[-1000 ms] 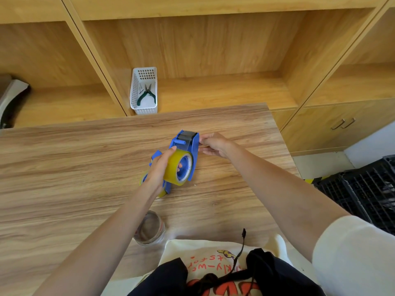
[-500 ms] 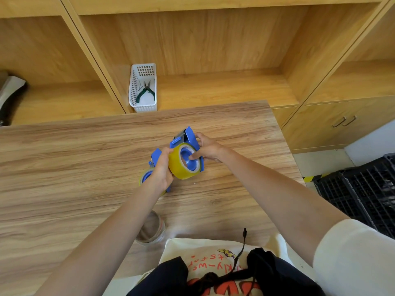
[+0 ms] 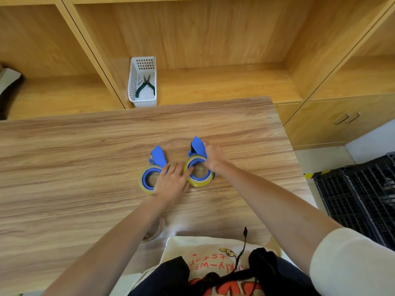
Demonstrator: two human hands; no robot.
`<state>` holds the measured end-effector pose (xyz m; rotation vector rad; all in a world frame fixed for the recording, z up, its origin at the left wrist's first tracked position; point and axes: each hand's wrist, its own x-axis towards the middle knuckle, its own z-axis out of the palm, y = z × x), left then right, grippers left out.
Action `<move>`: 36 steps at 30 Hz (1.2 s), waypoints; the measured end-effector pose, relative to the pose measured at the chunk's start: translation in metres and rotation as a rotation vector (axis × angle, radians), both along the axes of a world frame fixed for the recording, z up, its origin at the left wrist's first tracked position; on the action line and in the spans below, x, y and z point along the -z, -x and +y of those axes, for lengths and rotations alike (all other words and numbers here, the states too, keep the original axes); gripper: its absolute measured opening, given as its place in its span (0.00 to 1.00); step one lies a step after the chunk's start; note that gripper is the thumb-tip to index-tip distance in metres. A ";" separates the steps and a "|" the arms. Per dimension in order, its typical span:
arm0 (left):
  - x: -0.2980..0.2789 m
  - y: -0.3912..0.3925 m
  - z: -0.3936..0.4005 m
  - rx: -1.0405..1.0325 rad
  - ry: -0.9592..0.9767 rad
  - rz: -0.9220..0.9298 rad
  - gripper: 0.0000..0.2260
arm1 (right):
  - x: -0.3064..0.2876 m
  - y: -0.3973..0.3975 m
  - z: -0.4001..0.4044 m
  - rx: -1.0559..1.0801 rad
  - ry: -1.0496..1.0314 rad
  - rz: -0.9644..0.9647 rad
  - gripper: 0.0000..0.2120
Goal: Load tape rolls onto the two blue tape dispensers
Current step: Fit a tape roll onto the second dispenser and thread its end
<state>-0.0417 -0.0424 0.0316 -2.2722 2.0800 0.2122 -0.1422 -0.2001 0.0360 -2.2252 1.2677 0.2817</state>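
head view: worn on the person's head | looks steeply down and forward over table | close above both forearms | far edge meets shelving | only one view

Both forearms are bare from wrist to elbow, and a short cream-white cotton sleeve covers the right upper arm. The cream-white T-shirt front carries red-orange printed lettering and a small yellow cartoon figure. A black fabric strap with a thin black cord lies over it.
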 end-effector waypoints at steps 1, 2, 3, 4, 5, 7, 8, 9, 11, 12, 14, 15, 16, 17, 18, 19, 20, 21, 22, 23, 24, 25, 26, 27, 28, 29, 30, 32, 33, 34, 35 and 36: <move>0.003 0.001 0.001 0.018 -0.037 -0.028 0.26 | 0.003 0.001 0.003 -0.007 0.020 0.010 0.37; 0.004 0.001 0.003 0.032 -0.081 -0.055 0.27 | 0.005 0.002 0.006 -0.009 0.032 0.013 0.36; 0.006 0.002 0.005 0.040 -0.108 -0.074 0.27 | 0.008 0.003 0.009 -0.005 0.037 0.011 0.36; 0.008 0.002 0.007 0.040 -0.140 -0.090 0.27 | 0.011 0.004 0.012 0.001 0.034 0.009 0.36; 0.009 0.001 0.008 0.037 -0.166 -0.112 0.28 | 0.015 0.004 0.016 0.006 0.031 0.005 0.37; 0.005 0.002 0.008 0.014 -0.220 -0.142 0.28 | 0.020 0.005 0.020 0.018 0.026 0.001 0.37; 0.004 0.002 0.008 0.009 -0.241 -0.150 0.28 | 0.021 0.004 0.021 0.019 0.028 0.004 0.37; 0.004 0.002 0.008 0.004 -0.256 -0.144 0.29 | 0.022 0.003 0.022 0.013 0.033 0.005 0.36; 0.005 0.000 0.009 -0.008 -0.286 -0.136 0.30 | 0.022 0.002 0.023 0.004 0.044 0.009 0.36; 0.007 -0.001 0.010 -0.010 -0.294 -0.139 0.30 | 0.021 0.001 0.024 0.007 0.048 0.011 0.35; 0.008 -0.001 0.010 -0.015 -0.301 -0.139 0.30 | 0.020 0.001 0.025 0.019 0.049 0.015 0.35; 0.008 0.000 0.010 -0.018 -0.309 -0.137 0.30 | 0.019 0.001 0.027 0.021 0.049 0.016 0.35; 0.007 0.001 0.010 -0.022 -0.317 -0.132 0.30 | 0.019 0.001 0.027 0.022 0.050 0.017 0.35; 0.007 0.002 0.010 -0.024 -0.325 -0.127 0.30 | 0.019 0.001 0.028 0.021 0.054 0.018 0.34; 0.006 0.002 0.010 -0.026 -0.328 -0.120 0.30 | 0.019 0.001 0.028 0.020 0.059 0.021 0.34; 0.006 0.002 0.011 -0.029 -0.329 -0.111 0.30 | 0.019 0.001 0.028 0.017 0.063 0.025 0.34; 0.007 0.002 0.011 -0.032 -0.328 -0.100 0.30 | 0.019 0.001 0.028 0.013 0.068 0.029 0.34; 0.008 0.002 0.012 -0.036 -0.328 -0.088 0.30 | 0.019 0.001 0.028 0.007 0.073 0.033 0.34; 0.008 0.002 0.012 -0.040 -0.331 -0.078 0.31 | 0.018 0.001 0.029 0.002 0.076 0.037 0.34; 0.008 0.002 0.012 -0.043 -0.336 -0.073 0.31 | 0.018 0.000 0.029 -0.002 0.078 0.039 0.34; 0.008 0.002 0.012 -0.046 -0.343 -0.070 0.31 | 0.017 0.000 0.029 -0.005 0.080 0.040 0.34; 0.008 0.002 0.012 -0.048 -0.349 -0.068 0.31 | 0.017 0.000 0.029 -0.007 0.083 0.042 0.34; 0.008 0.002 0.012 -0.049 -0.351 -0.067 0.31 | 0.017 0.000 0.029 -0.008 0.087 0.043 0.33; 0.008 0.003 0.012 -0.050 -0.351 -0.069 0.31 | 0.017 0.000 0.029 -0.009 0.089 0.043 0.33; 0.008 0.003 0.012 -0.050 -0.349 -0.072 0.31 | 0.017 0.001 0.029 -0.009 0.091 0.041 0.33; 0.008 0.003 0.012 -0.051 -0.349 -0.073 0.31 | 0.017 0.001 0.030 -0.008 0.090 0.040 0.34; 0.009 0.002 0.012 -0.053 -0.351 -0.071 0.31 | 0.017 0.001 0.030 -0.006 0.088 0.039 0.34; 0.009 0.002 0.012 -0.055 -0.357 -0.071 0.31 | 0.016 0.001 0.030 -0.006 0.089 0.042 0.34; 0.009 0.003 0.012 -0.055 -0.360 -0.072 0.31 | 0.017 0.001 0.030 -0.008 0.090 0.045 0.34; 0.009 0.003 0.012 -0.056 -0.361 -0.070 0.31 | 0.017 0.001 0.030 -0.011 0.091 0.048 0.35; 0.009 0.003 0.012 -0.057 -0.362 -0.068 0.31 | 0.018 0.001 0.029 -0.013 0.092 0.048 0.35; 0.009 0.002 0.012 -0.058 -0.362 -0.066 0.31 | 0.018 0.001 0.029 -0.014 0.091 0.046 0.35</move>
